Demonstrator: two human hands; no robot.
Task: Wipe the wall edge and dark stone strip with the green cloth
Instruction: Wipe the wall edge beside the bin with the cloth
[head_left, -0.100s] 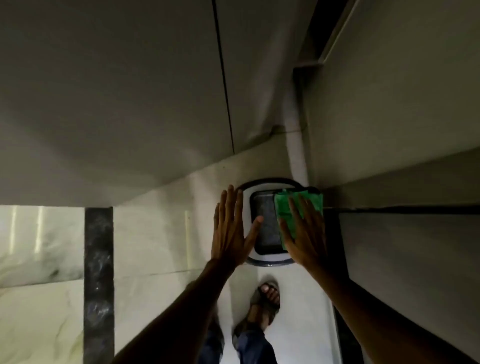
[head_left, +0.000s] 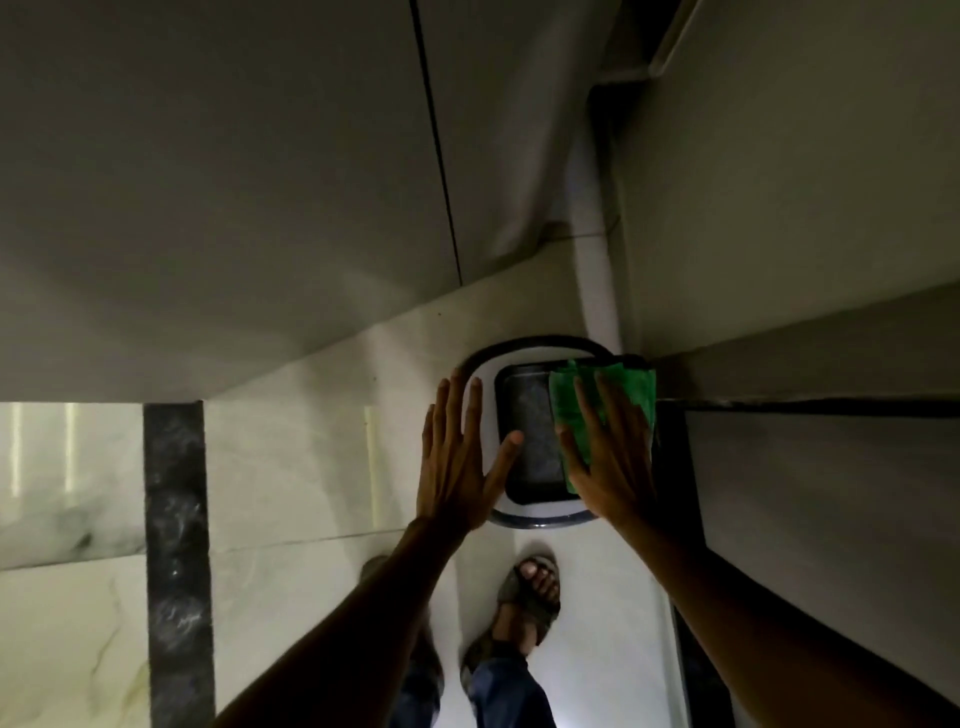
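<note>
The green cloth lies flat against the wall edge at centre right, where a narrow dark stone strip runs down beside the grey wall. My right hand presses on the cloth with fingers spread, covering its lower part. My left hand is held flat and open to the left of it, with nothing in it, its thumb reaching toward the cloth.
Below the hands stands a white bin with a dark lid on the pale marble floor. A broad dark stone band crosses the floor at left. My sandalled foot is beneath the bin. Grey wall panels fill the top.
</note>
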